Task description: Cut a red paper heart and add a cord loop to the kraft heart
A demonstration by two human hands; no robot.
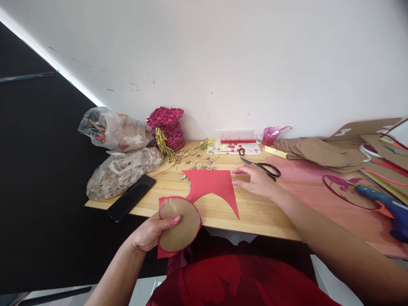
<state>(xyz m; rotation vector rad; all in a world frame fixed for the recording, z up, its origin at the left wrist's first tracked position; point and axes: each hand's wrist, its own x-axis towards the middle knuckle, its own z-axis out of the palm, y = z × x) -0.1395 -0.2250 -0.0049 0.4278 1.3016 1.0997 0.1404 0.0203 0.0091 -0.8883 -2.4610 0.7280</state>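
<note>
In my left hand (153, 231) is a round cardboard disc (180, 229), its thumb pressed flat on the face. A piece of red paper shows behind the disc at its left and lower edges. Just beyond lies a larger red sheet (212, 182) with a curved cut-out along its near side. My right hand (251, 180) hovers by that sheet's right edge, thumb and fingers apart; whether the fingertips touch the paper I cannot tell. Black-handled scissors (266, 168) lie behind my right hand.
At left are filled plastic bags (124, 170) and a black phone (132, 197) on the table's edge. A magenta woven container (165, 127) stands behind scattered shells (200, 162). Cardboard discs (321, 153) are piled at right, near a blue glue gun (382, 204).
</note>
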